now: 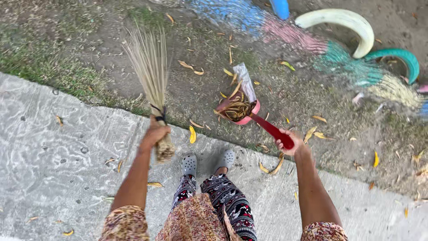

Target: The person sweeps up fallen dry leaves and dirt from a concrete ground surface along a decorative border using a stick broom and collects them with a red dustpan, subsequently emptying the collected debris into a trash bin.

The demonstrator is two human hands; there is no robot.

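My left hand (155,133) grips a stick broom (149,67) near its bound end, its long thin bristles fanning up over the dirt and grass. My right hand (290,142) holds the red handle of a dustpan (243,111), which is lifted and tilted over the ground. The pan holds dry yellow-brown leaves and a clear plastic wrapper (245,80) sticking up from it. Between my arms I see my patterned trousers and grey clogs (189,164) on the concrete.
A concrete path (58,156) runs under my feet, bordered by grass and bare dirt strewn with yellow leaves (192,134). Painted half-buried tyres, white (352,22) and teal (401,56), stand at the upper right beside coloured chalky patches.
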